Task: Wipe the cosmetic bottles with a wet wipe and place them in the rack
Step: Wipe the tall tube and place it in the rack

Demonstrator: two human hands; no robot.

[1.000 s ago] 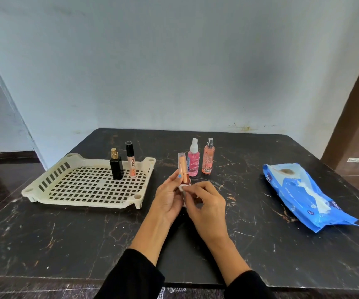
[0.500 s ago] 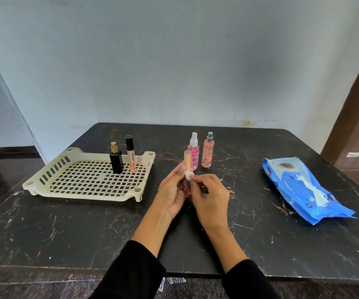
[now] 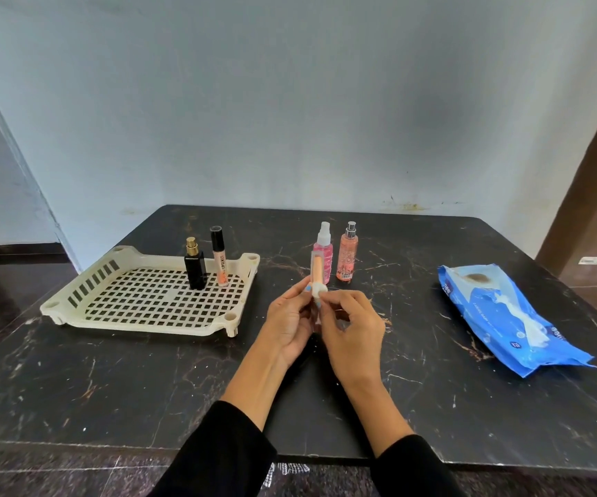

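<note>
My left hand [image 3: 289, 324] holds a slim orange cosmetic tube [image 3: 317, 269] upright over the middle of the black table. My right hand [image 3: 352, 330] pinches a small white wet wipe [image 3: 319, 290] against the tube's lower part. Behind the tube stand a pink spray bottle [image 3: 324, 251] and a peach spray bottle [image 3: 348, 254]. The cream rack [image 3: 85, 303] lies at the left; a black perfume bottle [image 3: 195, 267] and a lip gloss tube [image 3: 219, 260] stand upright in its far right corner.
A blue wet wipe pack [image 3: 512, 317] lies on the right side of the table. The table's front edge [image 3: 289, 457] runs close to my sleeves. A pale wall stands right behind the table, and a brown door frame rises at the far right.
The wipe has slid up the orange tube from near its base to higher on its body. My hands and the tube stay at about the same place on the table.
</note>
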